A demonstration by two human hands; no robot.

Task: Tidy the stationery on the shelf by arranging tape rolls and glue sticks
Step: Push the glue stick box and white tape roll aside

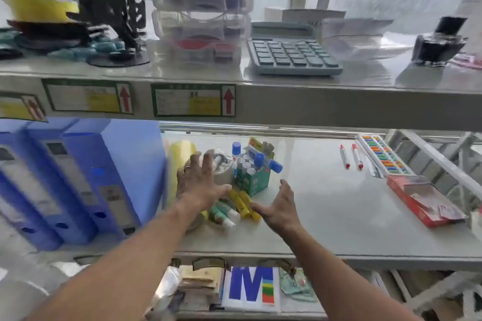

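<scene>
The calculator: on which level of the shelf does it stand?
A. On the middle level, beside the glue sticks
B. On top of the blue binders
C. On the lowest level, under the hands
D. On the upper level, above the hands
D: the calculator rests on the upper level, while the glue sticks lie on the level below it, where the left hand and right hand reach.

This looks like a stationery shop. Metal shelves [365, 255] carry price labels [193, 99]. Blue binders [78, 182] stand left, a calculator [292, 52] above.
</scene>
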